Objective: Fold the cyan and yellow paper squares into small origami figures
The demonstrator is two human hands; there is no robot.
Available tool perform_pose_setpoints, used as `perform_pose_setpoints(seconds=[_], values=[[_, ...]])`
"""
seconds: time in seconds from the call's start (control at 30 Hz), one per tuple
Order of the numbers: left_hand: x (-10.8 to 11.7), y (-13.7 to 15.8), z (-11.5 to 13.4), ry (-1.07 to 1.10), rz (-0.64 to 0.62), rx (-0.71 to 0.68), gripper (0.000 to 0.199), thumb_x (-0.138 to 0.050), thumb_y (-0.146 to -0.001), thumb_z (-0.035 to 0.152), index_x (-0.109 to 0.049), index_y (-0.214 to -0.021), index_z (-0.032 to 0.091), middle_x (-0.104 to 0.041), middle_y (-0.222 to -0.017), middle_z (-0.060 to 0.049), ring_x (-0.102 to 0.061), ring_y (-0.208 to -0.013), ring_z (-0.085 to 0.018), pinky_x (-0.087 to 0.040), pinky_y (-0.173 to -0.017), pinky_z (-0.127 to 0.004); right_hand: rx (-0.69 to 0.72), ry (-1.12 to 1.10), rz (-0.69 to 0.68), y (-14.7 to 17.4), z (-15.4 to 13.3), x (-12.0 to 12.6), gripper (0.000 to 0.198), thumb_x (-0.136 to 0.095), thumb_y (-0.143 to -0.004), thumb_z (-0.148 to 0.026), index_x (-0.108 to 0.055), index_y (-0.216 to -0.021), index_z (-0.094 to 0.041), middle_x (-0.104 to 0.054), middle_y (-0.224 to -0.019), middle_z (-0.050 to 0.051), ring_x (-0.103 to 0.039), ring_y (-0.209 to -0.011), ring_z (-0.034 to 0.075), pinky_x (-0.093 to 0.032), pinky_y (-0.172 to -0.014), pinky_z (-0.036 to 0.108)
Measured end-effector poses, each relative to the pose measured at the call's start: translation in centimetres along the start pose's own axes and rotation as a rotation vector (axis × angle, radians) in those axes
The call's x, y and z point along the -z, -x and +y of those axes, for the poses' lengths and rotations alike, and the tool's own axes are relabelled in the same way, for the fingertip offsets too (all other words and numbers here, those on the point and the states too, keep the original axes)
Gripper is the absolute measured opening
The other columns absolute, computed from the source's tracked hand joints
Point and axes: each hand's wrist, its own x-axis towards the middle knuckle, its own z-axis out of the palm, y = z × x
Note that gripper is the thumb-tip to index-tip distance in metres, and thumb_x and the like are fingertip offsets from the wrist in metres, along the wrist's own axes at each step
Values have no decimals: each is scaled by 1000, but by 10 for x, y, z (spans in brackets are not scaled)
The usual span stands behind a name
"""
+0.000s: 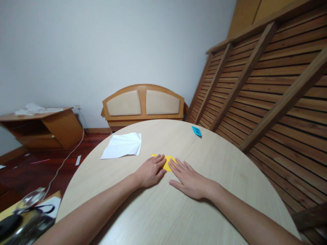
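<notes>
A small piece of yellow paper [167,164] lies on the round table [153,217], partly covered by both hands. My left hand [152,170] rests over its left part, fingers stretched out and lying flat. From the other side, my right hand [190,179] touches the right edge with its fingertips, its fingers spread and the thumb apart on the tabletop. How the paper is folded under the hands is hidden.
A creased white sheet [122,145] lies at the table's back left. A small blue folded paper [196,131] sits near the far right edge. Beyond stand a headboard [143,102], a low cabinet [61,127] and a leaning slatted wooden frame [245,85]. Glassware [30,199] stands lower left.
</notes>
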Motion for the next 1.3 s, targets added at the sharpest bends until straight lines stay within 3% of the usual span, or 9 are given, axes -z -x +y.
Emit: perform_pose_setpoints(seconds=[0.13,0.27,0.4,0.47,0.7,0.8,0.97,1.1,1.3], values=[[7,1,6,-68,-24,23,43,-39,-100,38,-48,-136,17,-48,-146,-16,-42,-138,-28,-35,-112,-52,-60,4,-14,0,10,5,83,-23,-95,-69,-12,-158,-15,-8,-163,9,0,-151,30,-6,-122,54],[13,2,15,-129,-8,21,39,-39,-99,36,-51,-132,19,-53,-139,-15,-49,-130,-30,-33,-111,-55,-77,81,67,-2,7,5,79,-27,-97,-65,-21,-156,-13,-15,-162,11,-4,-151,31,-6,-121,55],[15,1,19,-119,24,-29,35,-42,-97,29,-57,-127,18,-59,-129,-15,-55,-120,-29,-39,-107,-51,-53,148,222,-7,0,-3,72,-36,-98,-56,-32,-153,-9,-23,-160,17,-12,-150,30,-10,-121,54],[14,1,17,-59,41,-48,33,-43,-97,27,-59,-124,19,-61,-126,-14,-56,-117,-27,-43,-106,-47,-15,97,222,-10,1,-7,72,-36,-99,-56,-31,-153,-9,-24,-159,17,-17,-149,29,-16,-121,52],[3,0,10,90,10,-63,47,-42,-97,24,-44,-142,13,-45,-149,-14,-40,-141,-23,-34,-118,-42,19,-8,204,-13,14,-9,73,-37,-98,-59,-29,-154,-15,-26,-160,12,-20,-149,28,-18,-121,48],[2,0,9,79,7,-53,44,-44,-96,25,-49,-139,14,-47,-148,-14,-42,-139,-24,-36,-117,-43,26,9,252,-14,14,-7,65,-40,-99,-55,-36,-152,-18,-33,-157,11,-27,-147,28,-24,-119,49],[3,-1,6,87,59,-30,28,-47,-96,27,-65,-116,19,-64,-131,-8,-58,-125,-21,-44,-110,-36,146,89,362,-16,11,0,40,-45,-100,-38,-61,-132,-19,-57,-140,9,-48,-133,24,-33,-116,41],[3,-1,5,93,79,27,24,-48,-97,32,-68,-103,21,-68,-122,-8,-65,-113,-21,-51,-100,-34,173,114,400,-15,11,6,28,-49,-99,-32,-74,-105,-23,-71,-114,6,-61,-112,22,-43,-104,39],[2,-2,5,76,59,104,24,-46,-98,31,-61,-114,23,-71,-108,-7,-70,-97,-21,-54,-83,-30,68,96,430,-16,10,8,23,-51,-98,-26,-72,-93,-19,-72,-95,7,-63,-95,21,-48,-83,32]])
